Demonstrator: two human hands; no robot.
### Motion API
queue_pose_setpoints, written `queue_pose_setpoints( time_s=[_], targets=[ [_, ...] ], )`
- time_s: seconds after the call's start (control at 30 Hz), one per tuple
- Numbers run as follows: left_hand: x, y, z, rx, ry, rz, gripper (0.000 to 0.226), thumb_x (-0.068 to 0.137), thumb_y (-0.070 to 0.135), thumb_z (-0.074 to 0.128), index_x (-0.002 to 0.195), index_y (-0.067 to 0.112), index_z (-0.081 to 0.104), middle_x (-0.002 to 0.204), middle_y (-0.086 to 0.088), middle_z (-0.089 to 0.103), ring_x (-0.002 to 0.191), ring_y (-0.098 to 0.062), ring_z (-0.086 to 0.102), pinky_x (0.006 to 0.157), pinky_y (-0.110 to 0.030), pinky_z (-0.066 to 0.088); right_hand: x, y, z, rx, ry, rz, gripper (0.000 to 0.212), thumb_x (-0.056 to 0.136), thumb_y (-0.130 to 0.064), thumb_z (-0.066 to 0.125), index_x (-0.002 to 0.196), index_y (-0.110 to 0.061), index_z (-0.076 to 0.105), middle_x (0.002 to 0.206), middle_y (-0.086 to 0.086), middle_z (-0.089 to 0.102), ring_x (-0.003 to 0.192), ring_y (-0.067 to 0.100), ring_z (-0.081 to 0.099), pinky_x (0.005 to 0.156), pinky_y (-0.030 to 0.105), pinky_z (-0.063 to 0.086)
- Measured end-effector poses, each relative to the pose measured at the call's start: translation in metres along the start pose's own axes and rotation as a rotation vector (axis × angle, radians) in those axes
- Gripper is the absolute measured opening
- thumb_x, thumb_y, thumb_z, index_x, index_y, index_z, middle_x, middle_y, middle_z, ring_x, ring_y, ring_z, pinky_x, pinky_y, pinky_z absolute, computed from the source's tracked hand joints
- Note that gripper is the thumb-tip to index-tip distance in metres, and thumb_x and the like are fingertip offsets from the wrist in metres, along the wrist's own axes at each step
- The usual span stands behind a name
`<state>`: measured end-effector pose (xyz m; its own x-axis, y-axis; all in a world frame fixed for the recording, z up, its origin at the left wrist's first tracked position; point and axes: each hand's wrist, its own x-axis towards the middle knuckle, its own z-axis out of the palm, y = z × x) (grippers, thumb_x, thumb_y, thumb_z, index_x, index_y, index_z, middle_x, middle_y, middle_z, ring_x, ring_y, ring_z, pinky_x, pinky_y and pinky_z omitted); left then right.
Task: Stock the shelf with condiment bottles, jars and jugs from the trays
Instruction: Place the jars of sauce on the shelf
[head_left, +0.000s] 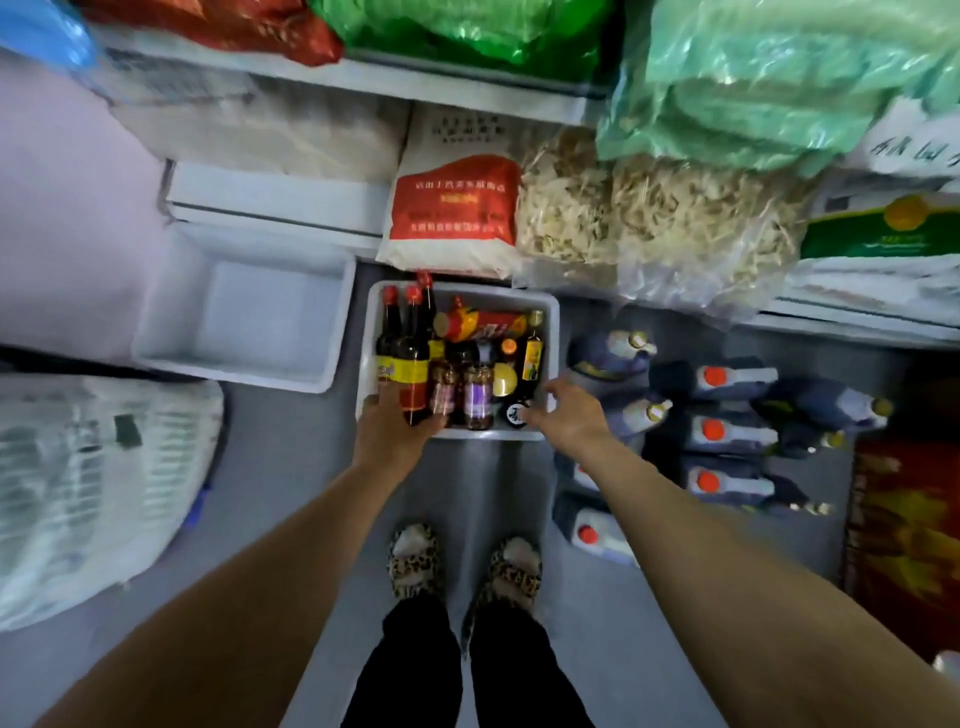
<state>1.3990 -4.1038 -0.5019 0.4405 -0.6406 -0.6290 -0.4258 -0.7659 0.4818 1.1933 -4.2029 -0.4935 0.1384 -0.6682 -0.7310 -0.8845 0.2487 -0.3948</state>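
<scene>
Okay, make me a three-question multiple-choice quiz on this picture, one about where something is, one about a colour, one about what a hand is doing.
1. Where does the empty white tray lie relative to the tray of bottles?
A. on the person's left of it
B. on the person's right of it
C. stacked on top of it

2. What colour are the caps of the jugs on the floor?
A. green
B. orange-red
C. black

3. What is the left hand doing?
A. hanging free by the leg
B. gripping a dark bottle in the tray
C. resting flat on the shelf

Answers:
1 A, the empty tray sits on the floor to the left.
2 B, each jug shows an orange-red round cap.
3 B, its fingers curl round the bottle's lower end, while the right hand reaches in with spread fingers.
</scene>
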Motion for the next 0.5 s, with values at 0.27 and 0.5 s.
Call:
queue_pose_setpoints(
  time_s=[0.27, 0.5],
  targets=[
    [0.11, -0.065, 0.085, -0.007, -0.084, 0.044, 0.06, 0.084, 0.042, 0.073, 0.135, 0.024, 0.049, 0.128, -0.005, 0.061, 0.119, -0.028, 0.055, 0.09, -0.035, 0.041, 0.117, 0.037, 0.093, 0.038, -0.036, -0.008, 0.056, 0.088, -0.041, 0.071, 0.136, -0.015, 0.056, 0.133, 0.007, 0.061, 0.121, 0.024, 0.058, 0.09, 0.024, 0.041],
    [0.204, -0.099, 0.166, -0.019, -0.12, 0.034, 0.051, 0.095, 0.043, 0.059, 0.134, 0.014, 0.046, 0.125, -0.009, 0.064, 0.113, -0.029, 0.06, 0.088, -0.035, 0.046, 0.222, 0.067, 0.178, 0.32, 0.049, -0.027, 0.054, 0.081, -0.036, 0.08, 0.124, -0.017, 0.055, 0.106, -0.007, 0.065, 0.092, 0.012, 0.061, 0.076, 0.025, 0.047]
  ],
)
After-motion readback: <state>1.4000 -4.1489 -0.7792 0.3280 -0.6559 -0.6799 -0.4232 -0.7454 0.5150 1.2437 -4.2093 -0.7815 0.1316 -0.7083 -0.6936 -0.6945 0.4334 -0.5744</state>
